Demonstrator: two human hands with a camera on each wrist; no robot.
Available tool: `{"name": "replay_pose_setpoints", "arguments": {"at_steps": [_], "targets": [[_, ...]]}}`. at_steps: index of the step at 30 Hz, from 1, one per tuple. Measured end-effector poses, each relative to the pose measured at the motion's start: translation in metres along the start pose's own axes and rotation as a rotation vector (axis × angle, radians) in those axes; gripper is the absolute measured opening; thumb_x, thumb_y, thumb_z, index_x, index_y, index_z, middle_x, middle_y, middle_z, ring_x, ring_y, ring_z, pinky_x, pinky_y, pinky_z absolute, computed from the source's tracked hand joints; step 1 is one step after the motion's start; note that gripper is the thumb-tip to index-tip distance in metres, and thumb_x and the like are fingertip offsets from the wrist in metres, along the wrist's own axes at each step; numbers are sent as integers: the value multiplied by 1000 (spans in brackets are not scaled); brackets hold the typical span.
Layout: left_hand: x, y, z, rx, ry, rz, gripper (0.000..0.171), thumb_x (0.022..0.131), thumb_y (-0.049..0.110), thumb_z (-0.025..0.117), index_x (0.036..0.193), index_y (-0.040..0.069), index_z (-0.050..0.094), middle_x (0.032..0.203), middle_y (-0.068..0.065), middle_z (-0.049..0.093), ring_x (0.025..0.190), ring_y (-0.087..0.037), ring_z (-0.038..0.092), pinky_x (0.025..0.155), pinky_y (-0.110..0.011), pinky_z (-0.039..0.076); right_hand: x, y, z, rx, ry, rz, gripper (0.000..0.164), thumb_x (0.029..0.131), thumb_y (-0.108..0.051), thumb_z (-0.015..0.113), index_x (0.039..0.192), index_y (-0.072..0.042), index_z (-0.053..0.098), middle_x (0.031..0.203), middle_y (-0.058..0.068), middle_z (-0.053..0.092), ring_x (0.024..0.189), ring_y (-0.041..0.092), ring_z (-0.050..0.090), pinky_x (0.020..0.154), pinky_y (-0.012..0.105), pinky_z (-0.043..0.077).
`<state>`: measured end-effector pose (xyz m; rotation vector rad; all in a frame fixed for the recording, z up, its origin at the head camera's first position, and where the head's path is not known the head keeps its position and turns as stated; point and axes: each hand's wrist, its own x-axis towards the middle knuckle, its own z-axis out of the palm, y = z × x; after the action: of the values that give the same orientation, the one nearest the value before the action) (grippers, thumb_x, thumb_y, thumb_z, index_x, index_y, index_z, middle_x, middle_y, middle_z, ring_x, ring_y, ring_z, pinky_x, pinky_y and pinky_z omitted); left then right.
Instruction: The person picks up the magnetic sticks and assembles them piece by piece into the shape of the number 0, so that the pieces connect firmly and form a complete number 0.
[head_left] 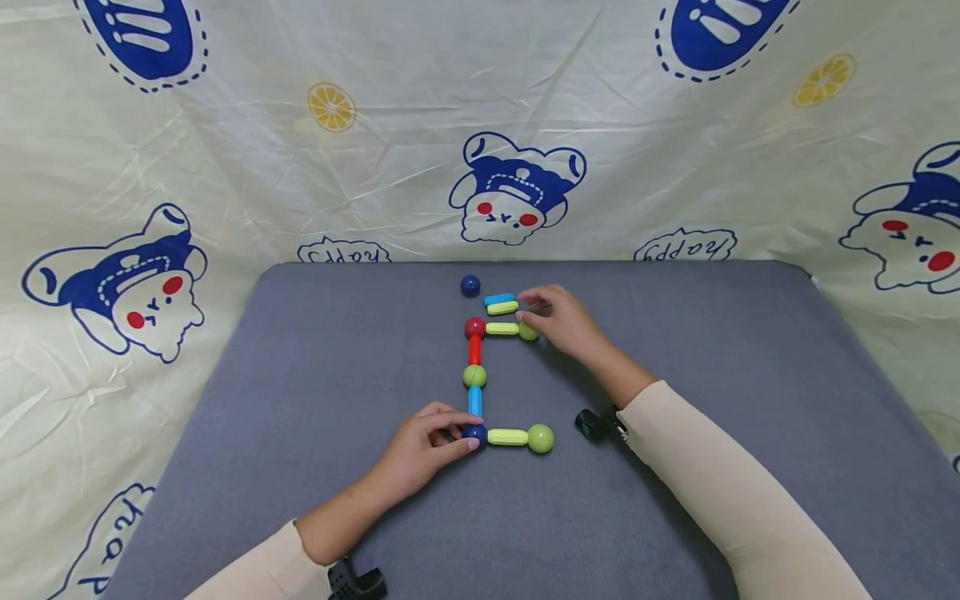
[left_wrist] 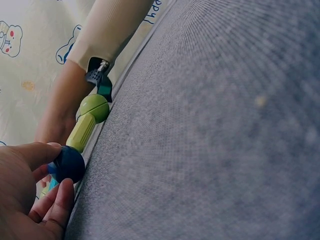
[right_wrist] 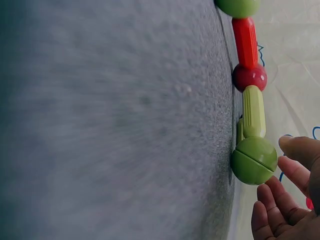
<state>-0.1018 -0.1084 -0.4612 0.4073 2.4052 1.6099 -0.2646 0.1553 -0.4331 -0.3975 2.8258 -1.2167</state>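
Observation:
A bracket-shaped chain of balls and rods lies on the table. My left hand [head_left: 429,446] pinches the dark blue ball [left_wrist: 70,164] at its near corner between thumb and fingers. From that ball a yellow-green rod [head_left: 507,437] leads right to a green ball [head_left: 541,439]. A blue rod [head_left: 475,401], a middle green ball [head_left: 474,376] and a red rod [head_left: 475,349] run away to a red ball [head_left: 476,327]. There another yellow-green rod [right_wrist: 254,111] joins the far green ball [right_wrist: 254,160]. Beside that ball is my right hand [head_left: 564,321], fingers loosely bent, holding nothing.
Behind the chain lie a loose blue rod [head_left: 498,298] and a yellow-green rod [head_left: 502,308], side by side. A loose dark blue ball [head_left: 470,286] sits farther back. The grey table [head_left: 337,350] ends at a printed white cloth [head_left: 405,183].

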Motion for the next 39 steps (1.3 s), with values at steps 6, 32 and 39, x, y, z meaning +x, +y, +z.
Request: {"name": "replay_pose_setpoints", "arguments": {"at_steps": [6, 32, 39], "targets": [[-1, 0, -1, -2, -1, -6, 26, 90, 23, 78, 116, 21, 77, 102, -5, 62, 79, -11, 57, 69, -19, 50, 14, -4, 5, -40, -18, 9, 35, 97, -24, 69, 128, -9, 67, 128, 16, 58, 117, 32, 60, 99, 47, 51], [1, -6, 1, -13, -3, 49, 28, 90, 25, 78, 117, 19, 77, 100, -7, 62, 76, -9, 57, 67, -20, 50, 43, -12, 13, -232, -143, 43, 24, 95, -19, 70, 112, -3, 73, 111, 16, 63, 101, 28, 57, 89, 43, 49], [1, -6, 0, -12, -2, 32, 27, 90, 25, 78, 116, 21, 77, 100, -6, 62, 77, -10, 57, 68, -20, 50, 41, -14, 10, -161, -116, 102, 23, 97, -21, 68, 113, -5, 70, 118, 15, 63, 107, 30, 58, 94, 45, 50]]}}
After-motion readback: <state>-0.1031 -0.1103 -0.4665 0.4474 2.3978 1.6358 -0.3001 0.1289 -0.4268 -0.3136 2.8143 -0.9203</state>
